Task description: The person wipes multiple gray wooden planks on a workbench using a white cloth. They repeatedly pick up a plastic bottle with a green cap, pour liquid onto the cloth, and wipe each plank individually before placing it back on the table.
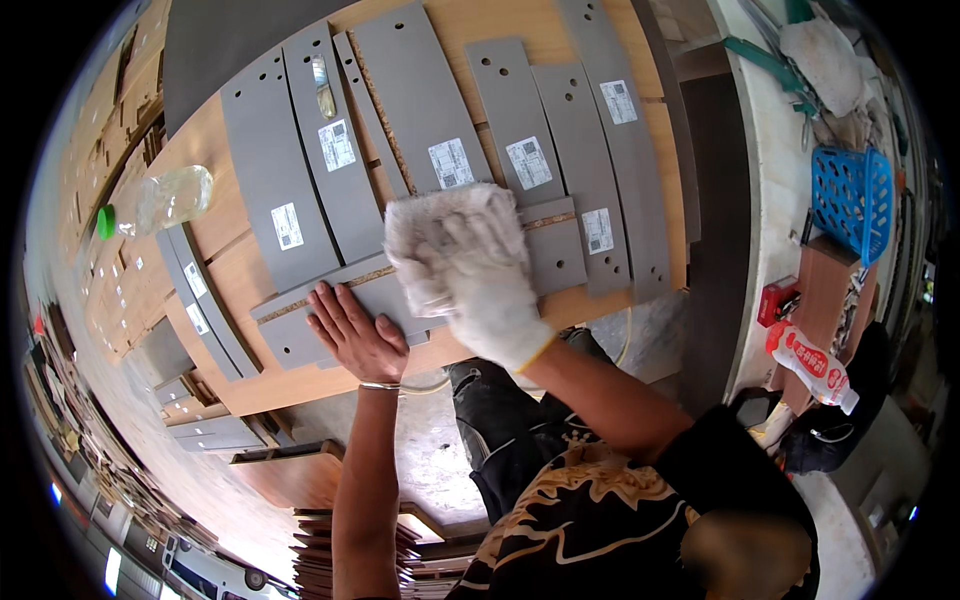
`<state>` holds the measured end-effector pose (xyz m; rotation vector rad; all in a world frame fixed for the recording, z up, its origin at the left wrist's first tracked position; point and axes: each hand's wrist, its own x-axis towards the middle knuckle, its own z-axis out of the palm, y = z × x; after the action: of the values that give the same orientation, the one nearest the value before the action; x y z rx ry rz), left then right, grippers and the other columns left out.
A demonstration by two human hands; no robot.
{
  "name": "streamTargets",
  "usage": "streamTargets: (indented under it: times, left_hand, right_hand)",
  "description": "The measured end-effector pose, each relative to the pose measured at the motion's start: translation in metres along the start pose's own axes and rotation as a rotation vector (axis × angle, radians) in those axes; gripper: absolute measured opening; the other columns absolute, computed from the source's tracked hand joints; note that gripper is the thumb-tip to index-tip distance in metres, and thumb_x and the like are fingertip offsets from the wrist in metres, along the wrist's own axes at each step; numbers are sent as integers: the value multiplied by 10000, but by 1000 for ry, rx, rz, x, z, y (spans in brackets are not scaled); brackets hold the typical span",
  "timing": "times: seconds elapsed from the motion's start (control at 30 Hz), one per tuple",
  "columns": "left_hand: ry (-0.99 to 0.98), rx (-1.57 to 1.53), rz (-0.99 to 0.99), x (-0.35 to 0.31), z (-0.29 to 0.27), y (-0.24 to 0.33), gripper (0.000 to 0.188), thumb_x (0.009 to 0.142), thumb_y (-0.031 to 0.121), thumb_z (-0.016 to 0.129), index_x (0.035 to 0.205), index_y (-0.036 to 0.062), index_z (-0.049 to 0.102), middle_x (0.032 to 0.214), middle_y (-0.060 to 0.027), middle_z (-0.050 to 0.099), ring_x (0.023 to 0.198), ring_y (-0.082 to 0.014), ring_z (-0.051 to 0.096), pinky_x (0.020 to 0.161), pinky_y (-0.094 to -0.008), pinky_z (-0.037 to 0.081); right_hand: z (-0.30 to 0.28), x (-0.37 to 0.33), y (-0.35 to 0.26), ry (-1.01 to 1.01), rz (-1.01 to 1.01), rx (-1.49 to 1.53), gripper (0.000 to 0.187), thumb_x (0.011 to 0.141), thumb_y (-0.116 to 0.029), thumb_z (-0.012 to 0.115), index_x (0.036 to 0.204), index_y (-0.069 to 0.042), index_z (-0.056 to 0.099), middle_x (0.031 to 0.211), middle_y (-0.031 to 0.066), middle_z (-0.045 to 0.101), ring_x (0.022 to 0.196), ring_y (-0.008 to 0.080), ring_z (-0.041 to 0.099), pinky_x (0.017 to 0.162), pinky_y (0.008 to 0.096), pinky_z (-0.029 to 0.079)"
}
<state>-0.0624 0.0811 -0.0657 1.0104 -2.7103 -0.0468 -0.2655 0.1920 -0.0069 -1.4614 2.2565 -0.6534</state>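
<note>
My bare left hand [360, 335] lies on the near edge of a grey board [295, 338] set crosswise, its fingers stretched out. My right hand [490, 285], in a white knit glove, presses a folded white cloth [405, 245] down on this board, hiding its middle. Bare chipboard shows along the board's far edge. Beyond it, several grey panels [400, 70] with drilled holes and white labels lie lengthwise on a light wood surface [205, 145]. On one panel rests a small clear object [322, 88] with a yellowish end.
A clear bottle [170, 200] with a green cap lies at the left, above two narrow grey strips [205, 300]. On the right bench [765, 180] are a blue basket [850, 205], a small red box [778, 300] and a red-and-white bottle [812, 368]. Stacked boards [310, 550] stand below left.
</note>
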Motion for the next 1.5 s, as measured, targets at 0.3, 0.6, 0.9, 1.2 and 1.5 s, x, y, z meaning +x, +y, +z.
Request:
streamTargets:
  times: [0.3,0.6,0.9,1.2,1.5]
  left_hand:
    - [7,-8,-16,2,-3,1,663,1086,361,315,1558,-101,385,1627,-326,374,1541,-504,312,1270,-610,167]
    - [-26,-194,-5,-17,3,-16,770,1003,488,442,1612,24,367,1652,-282,354,1571,-483,244,1286,-624,117]
    - [104,-143,-226,-17,2,13,535,1014,308,512,1393,-60,592,1404,-245,552,1369,-451,479,1206,-633,300]
    - [-127,-402,-170,-42,2,2,577,940,338,611,1422,21,621,1512,-272,520,1463,-468,430,1240,-622,265]
    - [-10,-241,-144,-42,-2,3,604,978,353,546,1499,48,565,1608,-244,451,1521,-416,390,1270,-570,236]
  right_hand:
    - [-28,-27,52,23,176,-274,606,953,-268,606,1508,-36,534,1511,255,537,1524,409,374,1302,556,169]
    - [65,62,-77,-207,-169,98,476,962,-220,504,1355,-36,699,1601,192,498,1569,346,333,1325,471,103]
    - [-28,-14,43,-152,-114,-373,606,952,-317,617,1501,-65,568,1503,214,563,1486,415,416,1297,550,193]
    - [84,80,-92,-123,-413,-214,525,923,-248,645,1406,-44,623,1481,228,540,1435,443,433,1251,557,257]
    - [1,34,-32,-293,-309,-307,613,900,-239,642,1504,-167,564,1502,156,534,1441,405,421,1251,562,245]
